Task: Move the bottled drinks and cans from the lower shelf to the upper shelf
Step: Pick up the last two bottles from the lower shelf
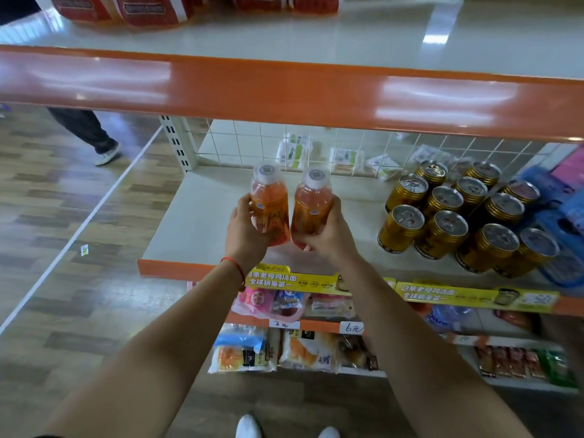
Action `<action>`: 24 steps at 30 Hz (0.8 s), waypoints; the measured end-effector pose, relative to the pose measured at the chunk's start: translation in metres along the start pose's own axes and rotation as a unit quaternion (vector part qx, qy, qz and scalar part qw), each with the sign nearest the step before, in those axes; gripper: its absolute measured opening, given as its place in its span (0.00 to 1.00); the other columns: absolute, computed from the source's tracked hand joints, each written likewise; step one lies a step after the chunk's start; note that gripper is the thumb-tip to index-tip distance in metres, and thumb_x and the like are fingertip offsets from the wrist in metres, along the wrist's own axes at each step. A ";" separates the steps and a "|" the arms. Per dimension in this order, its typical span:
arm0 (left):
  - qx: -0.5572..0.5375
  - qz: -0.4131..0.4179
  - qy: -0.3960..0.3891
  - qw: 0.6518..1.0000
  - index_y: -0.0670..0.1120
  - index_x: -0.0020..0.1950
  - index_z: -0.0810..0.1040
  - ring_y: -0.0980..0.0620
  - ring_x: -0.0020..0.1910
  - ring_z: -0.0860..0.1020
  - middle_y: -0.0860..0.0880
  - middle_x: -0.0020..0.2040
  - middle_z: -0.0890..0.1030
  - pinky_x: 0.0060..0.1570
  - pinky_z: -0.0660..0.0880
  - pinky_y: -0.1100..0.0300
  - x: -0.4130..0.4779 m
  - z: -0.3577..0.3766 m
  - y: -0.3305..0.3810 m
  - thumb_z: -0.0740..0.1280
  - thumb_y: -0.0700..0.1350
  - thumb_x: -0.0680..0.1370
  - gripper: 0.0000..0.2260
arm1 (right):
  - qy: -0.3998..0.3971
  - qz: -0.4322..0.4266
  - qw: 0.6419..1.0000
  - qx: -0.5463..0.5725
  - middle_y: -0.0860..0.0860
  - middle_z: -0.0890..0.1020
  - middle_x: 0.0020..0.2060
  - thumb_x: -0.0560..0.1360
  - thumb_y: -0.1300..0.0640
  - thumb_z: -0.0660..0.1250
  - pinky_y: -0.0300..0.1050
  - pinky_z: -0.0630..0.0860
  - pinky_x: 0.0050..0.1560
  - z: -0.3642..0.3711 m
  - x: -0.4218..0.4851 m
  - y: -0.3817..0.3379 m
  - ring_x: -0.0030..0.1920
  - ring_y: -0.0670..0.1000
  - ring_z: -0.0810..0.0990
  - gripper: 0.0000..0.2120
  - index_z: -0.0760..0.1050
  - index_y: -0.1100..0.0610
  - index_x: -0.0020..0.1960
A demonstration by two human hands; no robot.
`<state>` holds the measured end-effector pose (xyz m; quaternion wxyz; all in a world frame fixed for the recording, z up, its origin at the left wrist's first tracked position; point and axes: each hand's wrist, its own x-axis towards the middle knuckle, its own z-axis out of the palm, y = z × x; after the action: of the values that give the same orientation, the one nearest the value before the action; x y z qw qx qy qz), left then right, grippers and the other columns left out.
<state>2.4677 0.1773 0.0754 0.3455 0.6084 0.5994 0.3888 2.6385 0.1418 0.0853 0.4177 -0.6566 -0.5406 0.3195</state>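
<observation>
While I watch from the head view, my left hand (249, 230) wraps its fingers around one orange bottle (269, 203) and my right hand (328, 235) grips the other orange bottle (311, 208), both upright, side by side, over the near-left part of the lower shelf (189, 229). Neither has reached the upper shelf (347, 49), which carries no drinks that I can see. To the right, the gold cans (458, 213) all wait, so I judge most work remains.

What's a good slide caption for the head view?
Each hand holds an orange bottle above the lower shelf, gold cans waiting alongside.
</observation>
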 end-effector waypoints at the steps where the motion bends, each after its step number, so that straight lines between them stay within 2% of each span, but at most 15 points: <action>1: -0.008 -0.002 -0.011 1.000 0.50 0.68 0.67 0.49 0.58 0.77 0.50 0.60 0.77 0.53 0.77 0.55 0.001 -0.001 -0.001 0.77 0.38 0.69 0.32 | -0.033 -0.002 0.999 -0.006 0.52 0.77 0.62 0.63 0.57 0.82 0.47 0.76 0.58 -0.006 0.002 0.004 0.59 0.51 0.78 0.47 0.57 0.54 0.72; 3: -0.039 -0.008 -0.035 0.999 0.49 0.68 0.67 0.50 0.56 0.77 0.51 0.56 0.76 0.52 0.80 0.52 0.003 -0.003 -0.003 0.75 0.34 0.70 0.30 | -0.077 -0.002 0.997 -0.027 0.52 0.76 0.63 0.64 0.59 0.81 0.52 0.76 0.62 -0.018 0.005 0.010 0.61 0.51 0.76 0.47 0.57 0.53 0.74; 6: -0.071 -0.014 -0.059 0.996 0.48 0.68 0.66 0.49 0.57 0.77 0.50 0.56 0.76 0.52 0.81 0.49 0.005 -0.006 -0.005 0.75 0.33 0.71 0.30 | -0.073 -0.006 0.997 -0.025 0.49 0.77 0.60 0.63 0.60 0.81 0.57 0.77 0.61 -0.026 0.009 0.014 0.60 0.51 0.77 0.44 0.62 0.51 0.72; 10: -0.090 -0.012 -0.081 0.993 0.48 0.64 0.68 0.46 0.59 0.78 0.50 0.55 0.78 0.51 0.80 0.51 0.011 -0.009 -0.011 0.76 0.32 0.70 0.29 | -0.017 -0.008 1.000 -0.016 0.49 0.77 0.58 0.60 0.54 0.84 0.51 0.78 0.57 -0.013 0.004 0.015 0.56 0.51 0.77 0.43 0.67 0.54 0.69; 13: -0.103 -0.009 -0.103 0.989 0.50 0.63 0.68 0.46 0.59 0.78 0.51 0.53 0.78 0.53 0.81 0.47 0.014 -0.012 -0.015 0.76 0.32 0.69 0.29 | 0.062 -0.027 0.996 -0.055 0.54 0.76 0.59 0.57 0.46 0.83 0.54 0.76 0.57 0.008 0.000 0.017 0.58 0.55 0.75 0.43 0.69 0.56 0.67; 16: -0.103 -0.003 -0.115 0.988 0.51 0.62 0.68 0.49 0.57 0.78 0.51 0.54 0.79 0.55 0.80 0.46 0.017 -0.016 -0.017 0.77 0.33 0.69 0.28 | 0.090 -0.027 0.994 -0.057 0.55 0.75 0.58 0.57 0.47 0.84 0.53 0.73 0.58 0.017 -0.001 0.016 0.59 0.57 0.73 0.44 0.69 0.57 0.66; 19: -0.097 0.005 -0.133 0.986 0.50 0.61 0.68 0.48 0.59 0.78 0.49 0.56 0.79 0.56 0.80 0.50 0.019 -0.019 -0.016 0.77 0.33 0.69 0.28 | 0.025 -0.031 0.998 -0.052 0.51 0.75 0.60 0.56 0.46 0.84 0.53 0.74 0.60 0.003 0.003 0.019 0.61 0.54 0.73 0.45 0.67 0.52 0.67; 22: -0.085 0.020 -0.161 0.983 0.46 0.65 0.68 0.48 0.58 0.78 0.49 0.55 0.78 0.57 0.79 0.52 0.021 -0.023 -0.015 0.76 0.32 0.70 0.29 | -0.071 -0.016 0.997 -0.007 0.49 0.76 0.64 0.60 0.50 0.83 0.53 0.71 0.68 -0.015 0.011 0.018 0.66 0.50 0.73 0.43 0.65 0.50 0.69; 24: -0.085 0.024 -0.181 0.979 0.43 0.67 0.67 0.50 0.57 0.77 0.52 0.54 0.78 0.55 0.79 0.56 0.022 -0.025 -0.015 0.75 0.31 0.70 0.30 | -0.095 -0.006 0.995 0.014 0.48 0.78 0.62 0.61 0.51 0.83 0.55 0.72 0.68 -0.019 0.015 0.016 0.64 0.50 0.76 0.41 0.67 0.49 0.69</action>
<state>2.4383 0.1989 0.0746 0.4896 0.6513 0.4768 0.3299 2.6655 0.1516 0.0804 0.3755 -0.6139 -0.5774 0.3857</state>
